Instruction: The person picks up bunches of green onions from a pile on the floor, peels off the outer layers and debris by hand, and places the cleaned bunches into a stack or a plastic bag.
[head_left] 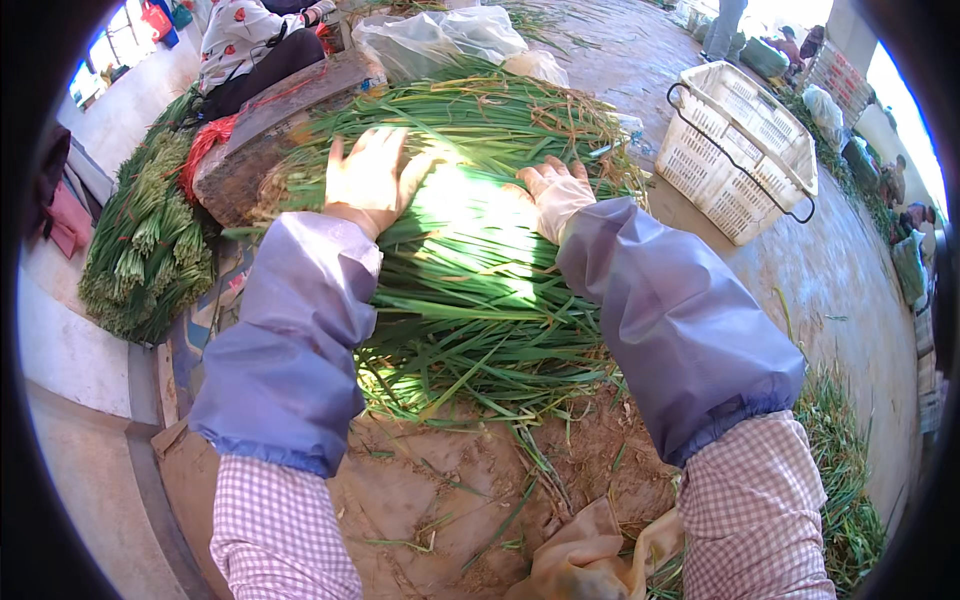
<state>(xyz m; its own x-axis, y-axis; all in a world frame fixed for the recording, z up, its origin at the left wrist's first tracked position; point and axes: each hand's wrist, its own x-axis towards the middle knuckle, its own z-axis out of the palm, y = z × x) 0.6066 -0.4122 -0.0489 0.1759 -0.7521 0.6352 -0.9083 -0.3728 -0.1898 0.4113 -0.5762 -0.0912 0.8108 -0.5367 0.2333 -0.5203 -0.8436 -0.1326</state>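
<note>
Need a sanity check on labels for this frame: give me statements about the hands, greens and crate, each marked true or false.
1. The left hand and right hand are both on the pile of long green leaves. True.
2. The white crate is left of the pile. False: it is to the right.
3. Purplish sleeve covers overlap checked sleeves. True.
4. The left hand grips a knife. False: it lies on the leaves, fingers spread.
5. Red strips lie left of the left hand. True.

From afar I see long, slender green leaves [480,345], shiny purple-blue fabric oversleeves [290,340], mauve-and-white checked cloth sleeves [275,525].
</note>
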